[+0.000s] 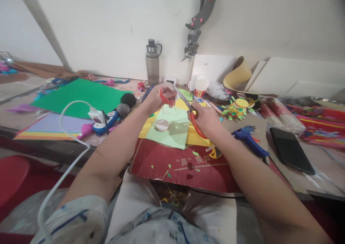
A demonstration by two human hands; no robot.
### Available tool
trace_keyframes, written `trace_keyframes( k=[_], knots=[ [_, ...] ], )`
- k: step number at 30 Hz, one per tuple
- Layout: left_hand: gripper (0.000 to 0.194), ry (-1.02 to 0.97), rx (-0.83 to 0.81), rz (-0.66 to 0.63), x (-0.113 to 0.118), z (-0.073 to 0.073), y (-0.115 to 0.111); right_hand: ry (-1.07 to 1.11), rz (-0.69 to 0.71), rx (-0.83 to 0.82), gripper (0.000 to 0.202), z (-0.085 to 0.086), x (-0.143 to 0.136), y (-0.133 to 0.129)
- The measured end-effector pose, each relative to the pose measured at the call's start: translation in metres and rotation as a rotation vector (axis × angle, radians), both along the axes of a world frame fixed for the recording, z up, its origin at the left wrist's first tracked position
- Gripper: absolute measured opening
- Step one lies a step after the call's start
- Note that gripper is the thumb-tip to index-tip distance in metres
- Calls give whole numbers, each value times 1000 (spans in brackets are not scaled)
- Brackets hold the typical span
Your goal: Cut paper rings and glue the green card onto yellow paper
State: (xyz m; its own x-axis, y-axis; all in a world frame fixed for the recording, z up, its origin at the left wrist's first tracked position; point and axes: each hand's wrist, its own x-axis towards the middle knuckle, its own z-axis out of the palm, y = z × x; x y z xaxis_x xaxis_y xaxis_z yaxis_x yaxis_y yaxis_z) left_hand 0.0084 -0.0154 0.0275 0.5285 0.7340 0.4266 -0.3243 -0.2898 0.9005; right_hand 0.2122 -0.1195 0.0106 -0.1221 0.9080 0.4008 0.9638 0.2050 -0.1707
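Apparently busy with cutting or trimming, judging by the scissors [185, 101] raised toward a curved red-and-white strip [168, 101]. Pinching the strip between thumb and fingers of the left hand [158, 97]; gripping the scissors by the red handles in the right hand [207, 119], with blades angled up toward the left hand. Hard to tell whether touching the strip with the blade tips or just beside it. For a next snip, would need to keep the strip steady, seat its edge between the blades and follow the curve slowly, with left fingertips well clear of the cutting line. Could easily bend the thin strip if squeezed too hard. To see below the left hand: a round white disc [162, 125] on a pale green sheet [178, 134], over yellow paper [144, 129]. Nearer the body than both hands, a red board [161, 157] dotted with small green scraps [169, 175]. Just beyond the right hand, a paper cup [201, 87]; to its right, a blue glue gun [249, 140].
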Motion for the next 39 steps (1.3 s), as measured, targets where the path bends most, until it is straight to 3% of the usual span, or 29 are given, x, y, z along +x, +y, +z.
trace_keyframes(
  k=[6, 17, 27, 29, 34, 39],
  knots=[
    [43, -69, -41, 168, 0, 4, -1, 22, 14, 10, 37, -4, 1, 2],
    [43, 26, -5, 76, 6, 1, -11, 23, 42, 52, 35, -7, 2, 3],
    [48, -7, -19, -11, 4, 0, -3, 21, 16, -9, 36, -1, -1, 0],
    [48, -28, -27, 17, 3, 1, -3, 16, 7, -3, 36, -2, -1, 1],
    [40, -61, -66, 223, 1, 2, -2, 10, 2, -25, 35, -3, -1, 2],
    [43, -18, -46, 163, 3, -1, -4, 28, 52, -3, 36, -4, 1, 2]
  ],
)
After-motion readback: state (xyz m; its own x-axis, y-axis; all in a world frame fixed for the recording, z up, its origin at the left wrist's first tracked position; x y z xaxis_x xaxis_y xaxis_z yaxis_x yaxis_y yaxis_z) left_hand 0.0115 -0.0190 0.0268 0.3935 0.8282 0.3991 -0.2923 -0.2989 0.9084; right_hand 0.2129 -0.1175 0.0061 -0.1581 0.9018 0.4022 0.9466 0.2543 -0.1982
